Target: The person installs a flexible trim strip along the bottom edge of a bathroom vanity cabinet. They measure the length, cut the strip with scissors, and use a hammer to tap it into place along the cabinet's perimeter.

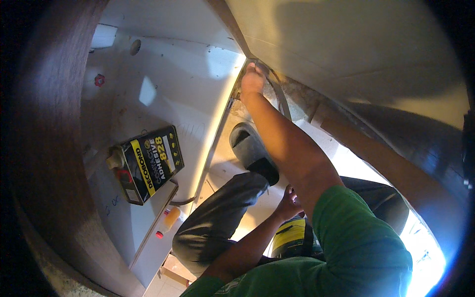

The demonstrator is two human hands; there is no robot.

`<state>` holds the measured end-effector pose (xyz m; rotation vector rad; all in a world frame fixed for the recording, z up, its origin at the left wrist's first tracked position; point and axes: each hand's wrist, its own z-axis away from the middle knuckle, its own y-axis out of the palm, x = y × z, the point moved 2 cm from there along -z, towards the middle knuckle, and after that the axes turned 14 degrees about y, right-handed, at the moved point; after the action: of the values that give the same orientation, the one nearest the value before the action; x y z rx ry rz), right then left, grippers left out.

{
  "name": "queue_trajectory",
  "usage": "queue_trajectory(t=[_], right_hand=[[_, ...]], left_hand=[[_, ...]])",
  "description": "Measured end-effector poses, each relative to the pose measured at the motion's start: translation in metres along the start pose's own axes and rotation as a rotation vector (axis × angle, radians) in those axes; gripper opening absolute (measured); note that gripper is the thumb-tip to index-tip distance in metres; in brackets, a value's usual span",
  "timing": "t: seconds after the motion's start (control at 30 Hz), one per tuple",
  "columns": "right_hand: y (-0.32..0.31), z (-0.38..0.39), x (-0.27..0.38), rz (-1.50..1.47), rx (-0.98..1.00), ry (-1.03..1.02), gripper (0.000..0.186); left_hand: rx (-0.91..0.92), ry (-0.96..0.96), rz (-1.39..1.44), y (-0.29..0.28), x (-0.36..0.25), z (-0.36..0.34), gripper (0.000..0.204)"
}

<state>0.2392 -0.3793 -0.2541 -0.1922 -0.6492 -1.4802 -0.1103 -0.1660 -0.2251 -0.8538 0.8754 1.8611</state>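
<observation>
My right hand point(253, 80) reaches far forward to the corner where the white panel meets the pale upright panel. Its fingers are bent closed at the end of a thin dark strip point(283, 99), which curves down beside the forearm. My left hand point(288, 204) is between my knees, just above a yellow and black tin point(289, 235). The left fingers are curled in, and my right arm partly covers them. Whatever they hold, I cannot make out.
A black and yellow rectangular adhesive tin point(153, 163) lies inside the white cabinet point(183, 69) at left. Near it are a bottle with a red cap point(169, 220) and a red valve knob point(99, 80). A grey slipper point(250, 148) is on my foot. Brown boards flank me.
</observation>
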Motion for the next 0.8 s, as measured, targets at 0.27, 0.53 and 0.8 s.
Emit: queue_trajectory(t=[0.27,0.53,0.8], right_hand=[[0.005,-0.014,0.000,0.065,-0.077,-0.067,0.022],[0.013,-0.016,-0.003,0.116,0.041,0.063,0.031],[0.000,-0.021,0.001,0.211,0.151,0.054,0.033]], left_hand=[[-0.006,0.069,-0.031,0.005,0.022,0.003,0.086],[-0.090,0.069,-0.031,0.010,0.007,0.004,0.085],[-0.089,0.044,0.007,0.008,0.001,0.003,0.086]])
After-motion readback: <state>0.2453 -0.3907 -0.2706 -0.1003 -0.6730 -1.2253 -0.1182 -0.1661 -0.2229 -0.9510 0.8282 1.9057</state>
